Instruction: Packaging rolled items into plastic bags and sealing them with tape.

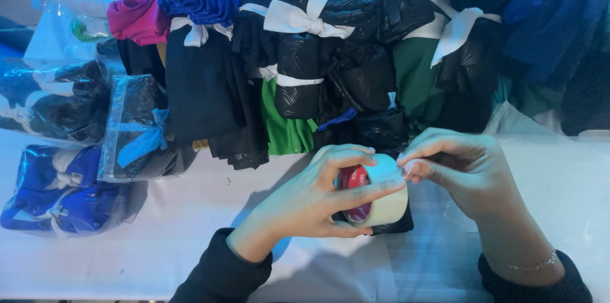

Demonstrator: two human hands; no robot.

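left hand (311,198) wraps its fingers (368,190) round the tape roll (381,192), holding it upright just above the white desk (178,227), while the right hand (460,169) pinches thumb and forefinger shut at the rim, apparently to pick at the tape's loose end. the roll looks cream-white with a red inner core, and a black bundle (394,225) lies right beneath the fingers.

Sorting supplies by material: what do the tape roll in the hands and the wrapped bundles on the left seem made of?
The off-white tape roll looks like glossy clear plastic film wound on a red-printed core, probably cardboard. The blue bundles in clear wrapping look like folded cloth inside thin shiny plastic bags, judging by the glare and wrinkles.
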